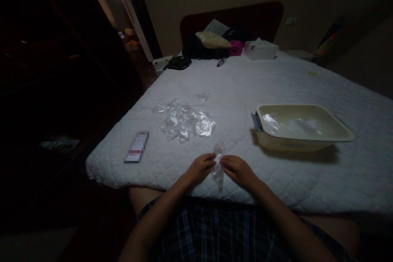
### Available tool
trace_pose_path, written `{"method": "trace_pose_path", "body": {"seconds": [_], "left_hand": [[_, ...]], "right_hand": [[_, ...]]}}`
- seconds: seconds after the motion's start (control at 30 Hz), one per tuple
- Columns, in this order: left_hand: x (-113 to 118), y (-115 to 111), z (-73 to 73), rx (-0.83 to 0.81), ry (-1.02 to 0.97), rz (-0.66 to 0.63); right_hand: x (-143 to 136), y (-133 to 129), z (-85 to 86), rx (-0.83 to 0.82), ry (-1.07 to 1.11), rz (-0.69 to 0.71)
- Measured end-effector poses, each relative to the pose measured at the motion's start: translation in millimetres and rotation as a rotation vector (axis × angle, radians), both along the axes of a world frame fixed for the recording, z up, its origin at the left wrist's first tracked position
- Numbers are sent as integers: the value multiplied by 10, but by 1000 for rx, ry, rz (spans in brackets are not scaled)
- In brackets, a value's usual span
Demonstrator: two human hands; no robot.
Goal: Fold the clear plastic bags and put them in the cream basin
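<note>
A crumpled clear plastic bag (218, 174) is held upright between my two hands, just above the near edge of the bed. My left hand (202, 166) pinches it from the left side, and my right hand (238, 168) pinches it from the right, level with the left. Beyond them lies a loose pile of clear plastic bags (184, 120), with a single bag (203, 97) a little apart behind it. To the right stands a cream plastic basin (301, 144) with grey handles. Clear plastic bags (302, 126) lie inside it.
The quilted white bed (233, 86) spreads out ahead. A blurred-out phone-like object (136, 147) lies at the left. At the headboard are a pillow (213, 40), dark cloth, a white box (260, 50), a black bag (179, 62) and a small bottle (221, 62).
</note>
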State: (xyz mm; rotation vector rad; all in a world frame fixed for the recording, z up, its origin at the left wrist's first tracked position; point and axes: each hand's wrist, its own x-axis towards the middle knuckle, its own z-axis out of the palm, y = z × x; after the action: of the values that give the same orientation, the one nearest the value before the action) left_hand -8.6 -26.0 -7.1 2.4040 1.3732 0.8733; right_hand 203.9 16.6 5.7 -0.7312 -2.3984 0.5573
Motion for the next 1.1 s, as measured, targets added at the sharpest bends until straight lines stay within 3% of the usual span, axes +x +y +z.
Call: {"method": "trace_pose_path", "body": {"seconds": [0.13,0.27,0.43,0.73,0.97,1.1], "left_hand": [[-12,22,-50,98,5,-5],[24,40,19,96,6,13],[140,52,96,-9,9,170],[310,163,95,-76,57,389],[365,272,149,-177,45,514],[369,329,237,-278,46,590]], "right_hand": [[-3,-11,-29,24,-23,-25],[-29,-20,-35,-25,-9,-57],[-108,-9,-13,-151,-12,-190],[-229,-16,66,-315,91,-381],[-261,13,45,-238,48,-408],[-271,50,72,-88,-49,-344]]}}
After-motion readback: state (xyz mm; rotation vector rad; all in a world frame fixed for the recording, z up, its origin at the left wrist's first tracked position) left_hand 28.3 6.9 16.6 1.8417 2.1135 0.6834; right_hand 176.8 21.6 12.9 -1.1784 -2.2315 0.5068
